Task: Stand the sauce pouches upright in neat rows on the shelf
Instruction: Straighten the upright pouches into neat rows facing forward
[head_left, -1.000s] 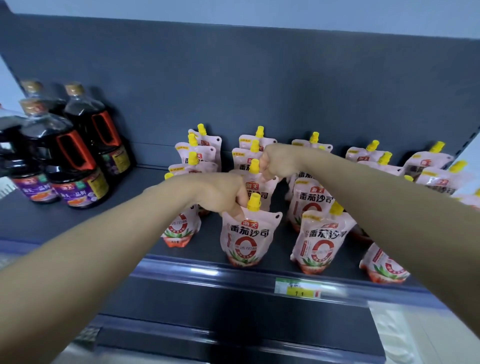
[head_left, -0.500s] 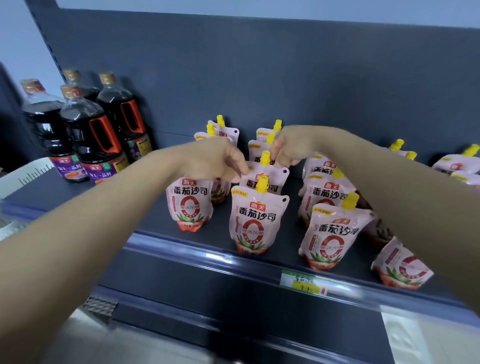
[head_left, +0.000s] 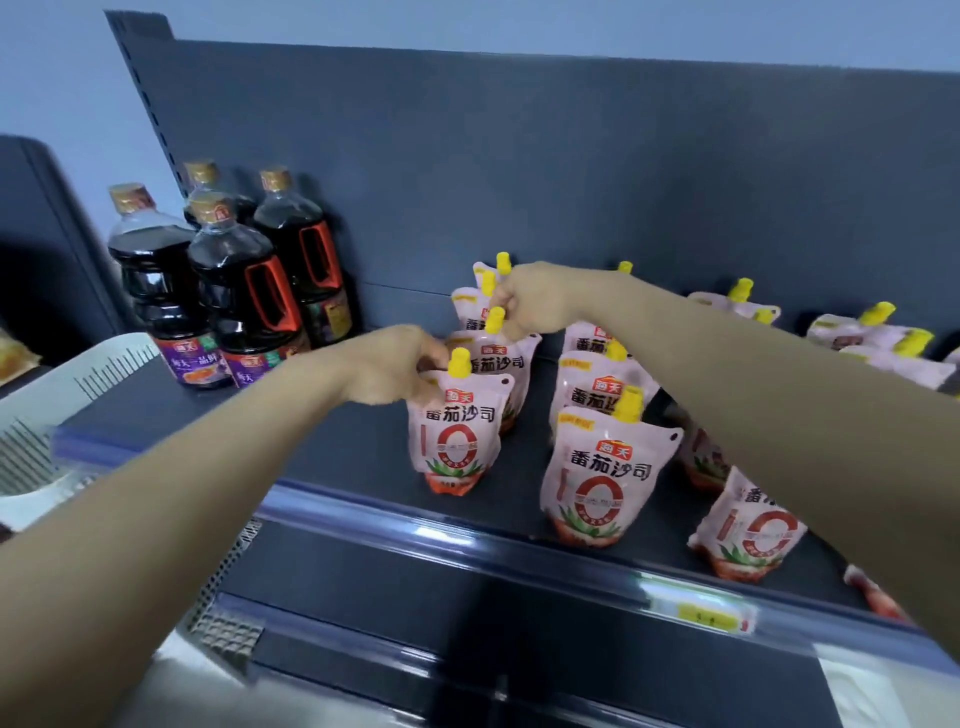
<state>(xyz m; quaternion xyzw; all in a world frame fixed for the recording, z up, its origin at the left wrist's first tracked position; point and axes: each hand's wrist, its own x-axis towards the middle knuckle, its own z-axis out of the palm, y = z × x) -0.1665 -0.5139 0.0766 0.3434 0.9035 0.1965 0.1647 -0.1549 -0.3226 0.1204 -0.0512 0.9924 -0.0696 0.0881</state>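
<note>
So these sauce pouches (head_left: 605, 467) are soft, glossy, pale pink stand-up bags with a red ring on the front, tomatoes printed along the bottom, dark Chinese lettering and a chunky yellow screw cap (head_left: 627, 402) on a spout at the top. They sit on the dark grey shelf (head_left: 322, 447), mostly upright in rows running front to back, while the ones far right at the back look slumped over. The front pouch (head_left: 457, 431) of the leftmost row stands near the shelf edge, and the left hand (head_left: 392, 366) is closed on its top corner just beside the cap. The right hand (head_left: 537, 304) reaches further back and is pinched around the top of the second pouch (head_left: 496, 353) in that same row, fingers right at its yellow cap. One more pouch (head_left: 748, 525) at the front right leans a bit, partly hidden under the right forearm. To the left at the back of the shelf are four big dark soy sauce bottles (head_left: 244, 291) in clear hard plastic with orange-red handles, gold caps and purple labels. The shelf has a matte metal back panel (head_left: 519, 171), a shiny plastic strip along the front edge with a yellow price tag (head_left: 709, 616), and a pale blue wall (head_left: 62, 78) behind it all. Bottom left there's a white slotted basket (head_left: 62, 384), kind of blurry.
</note>
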